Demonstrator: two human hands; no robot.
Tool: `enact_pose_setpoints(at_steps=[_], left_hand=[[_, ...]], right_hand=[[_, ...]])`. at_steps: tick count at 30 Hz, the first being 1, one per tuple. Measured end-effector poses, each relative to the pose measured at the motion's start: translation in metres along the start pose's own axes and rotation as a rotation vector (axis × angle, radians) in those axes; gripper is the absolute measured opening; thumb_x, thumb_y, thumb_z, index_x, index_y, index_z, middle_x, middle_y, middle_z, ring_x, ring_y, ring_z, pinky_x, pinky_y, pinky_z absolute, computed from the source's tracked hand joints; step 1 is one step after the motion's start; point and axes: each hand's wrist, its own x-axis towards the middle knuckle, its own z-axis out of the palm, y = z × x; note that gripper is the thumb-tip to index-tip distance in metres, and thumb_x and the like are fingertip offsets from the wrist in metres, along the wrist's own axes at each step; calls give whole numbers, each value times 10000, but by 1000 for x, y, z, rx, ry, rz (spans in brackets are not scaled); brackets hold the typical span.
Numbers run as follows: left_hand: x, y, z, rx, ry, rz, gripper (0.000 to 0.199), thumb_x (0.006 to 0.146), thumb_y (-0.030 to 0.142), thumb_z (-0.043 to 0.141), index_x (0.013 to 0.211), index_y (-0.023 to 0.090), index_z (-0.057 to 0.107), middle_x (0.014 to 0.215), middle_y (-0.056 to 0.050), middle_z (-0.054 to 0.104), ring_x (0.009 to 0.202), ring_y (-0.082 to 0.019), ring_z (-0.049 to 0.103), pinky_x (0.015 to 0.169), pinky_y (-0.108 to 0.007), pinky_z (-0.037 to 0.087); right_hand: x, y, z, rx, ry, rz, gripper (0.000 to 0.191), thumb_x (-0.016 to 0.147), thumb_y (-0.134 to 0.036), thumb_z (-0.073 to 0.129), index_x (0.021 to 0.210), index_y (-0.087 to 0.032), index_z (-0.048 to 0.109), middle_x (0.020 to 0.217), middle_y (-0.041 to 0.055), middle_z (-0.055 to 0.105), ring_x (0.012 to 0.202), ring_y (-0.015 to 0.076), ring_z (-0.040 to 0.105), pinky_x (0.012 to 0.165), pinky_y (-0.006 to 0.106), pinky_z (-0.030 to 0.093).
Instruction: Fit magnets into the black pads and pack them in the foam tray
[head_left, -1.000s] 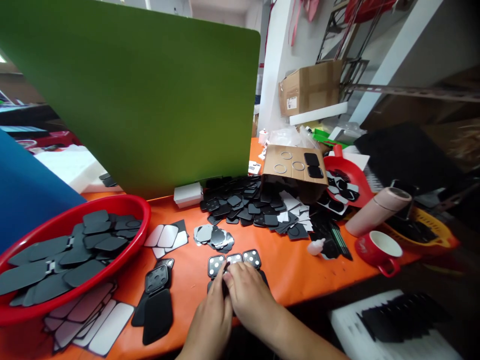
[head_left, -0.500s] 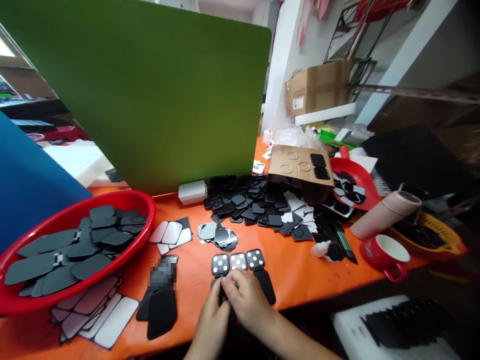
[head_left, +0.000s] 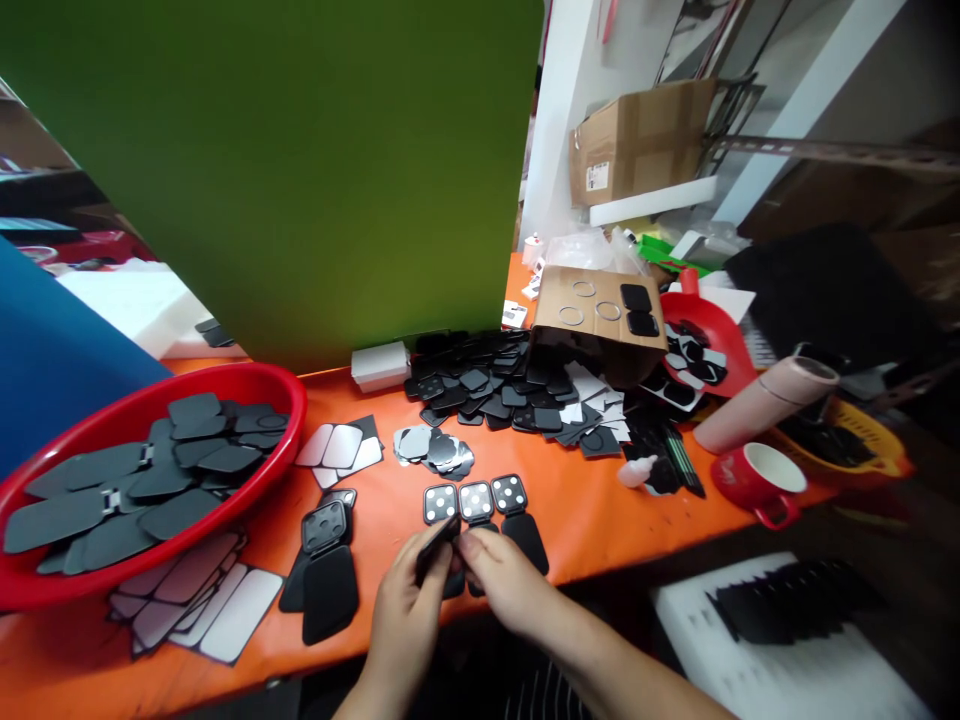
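My left hand (head_left: 409, 595) grips a thin black plate (head_left: 436, 548), tilted edge-on between thumb and fingers. Close against it, my right hand (head_left: 506, 575) has its fingertips pinched together; what lies between them is hidden. Just beyond my hands, three black hinged pieces lie open in a row: a left one (head_left: 439, 504), a middle one (head_left: 475, 501) and a right one (head_left: 510, 495), each with white dots on its upper panel. My hands partly cover their lower flaps. To the left, another black hinged piece (head_left: 330, 595) lies on top of similar ones.
A red basin (head_left: 296, 400) of dark plates stands left, with white-faced sheets (head_left: 225, 610) before it. Silver-grey pieces (head_left: 435, 450) and a heap of black pieces (head_left: 487, 385) lie farther back. At right are a small bottle (head_left: 637, 470), red mug (head_left: 739, 485) and pink flask (head_left: 772, 400).
My hands have drawn slightly apart, and the black plate now shows raised in my left hand. The camera view has tipped downward.
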Motion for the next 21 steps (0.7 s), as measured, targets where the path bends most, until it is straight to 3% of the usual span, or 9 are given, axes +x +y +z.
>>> enact_pose_setpoints(at_steps=[3,7,11,14,18,21], left_hand=[[-6,-1,-3,190,-54,210,302,826,271,447,1111,243,543,1102,-59,582,994,-200,542,858,-328,432],[-17,-8,-10,390,-114,363,382,817,152,414,1160,296,503,1184,-30,544,1084,-188,497,912,-321,415],[-30,-13,-16,534,-149,511,527,765,68,411,1224,325,434,1230,-2,518,1123,-184,476,961,-334,383],[-36,-14,-18,553,-132,577,573,746,47,409,1241,336,411,1228,9,523,1118,-179,483,970,-336,374],[-38,-14,-18,463,-130,523,507,757,81,430,1196,330,475,1219,5,533,1099,-190,502,967,-331,370],[-31,-8,-16,259,-75,246,313,784,205,470,1064,266,595,1110,-31,611,1020,-218,555,894,-323,429]], right_hand=[[-3,-4,4,304,-60,138,397,800,-533,431,664,-161,448,505,-62,325,437,53,254,433,193,189],[-10,-6,4,736,-106,397,299,783,-434,509,686,-153,469,517,-59,374,439,52,327,449,176,255],[-17,-5,7,893,-106,571,318,775,-444,499,727,-133,545,530,-29,468,477,75,441,505,188,343],[-18,-4,16,1022,-42,612,275,765,-394,508,763,-128,576,580,-8,536,537,84,499,558,185,381],[-15,0,26,1121,3,543,224,742,-342,509,760,-130,577,625,5,556,550,86,502,571,193,397],[-16,0,16,893,1,445,249,756,-359,478,640,-144,530,506,-35,435,456,73,410,502,195,362]])
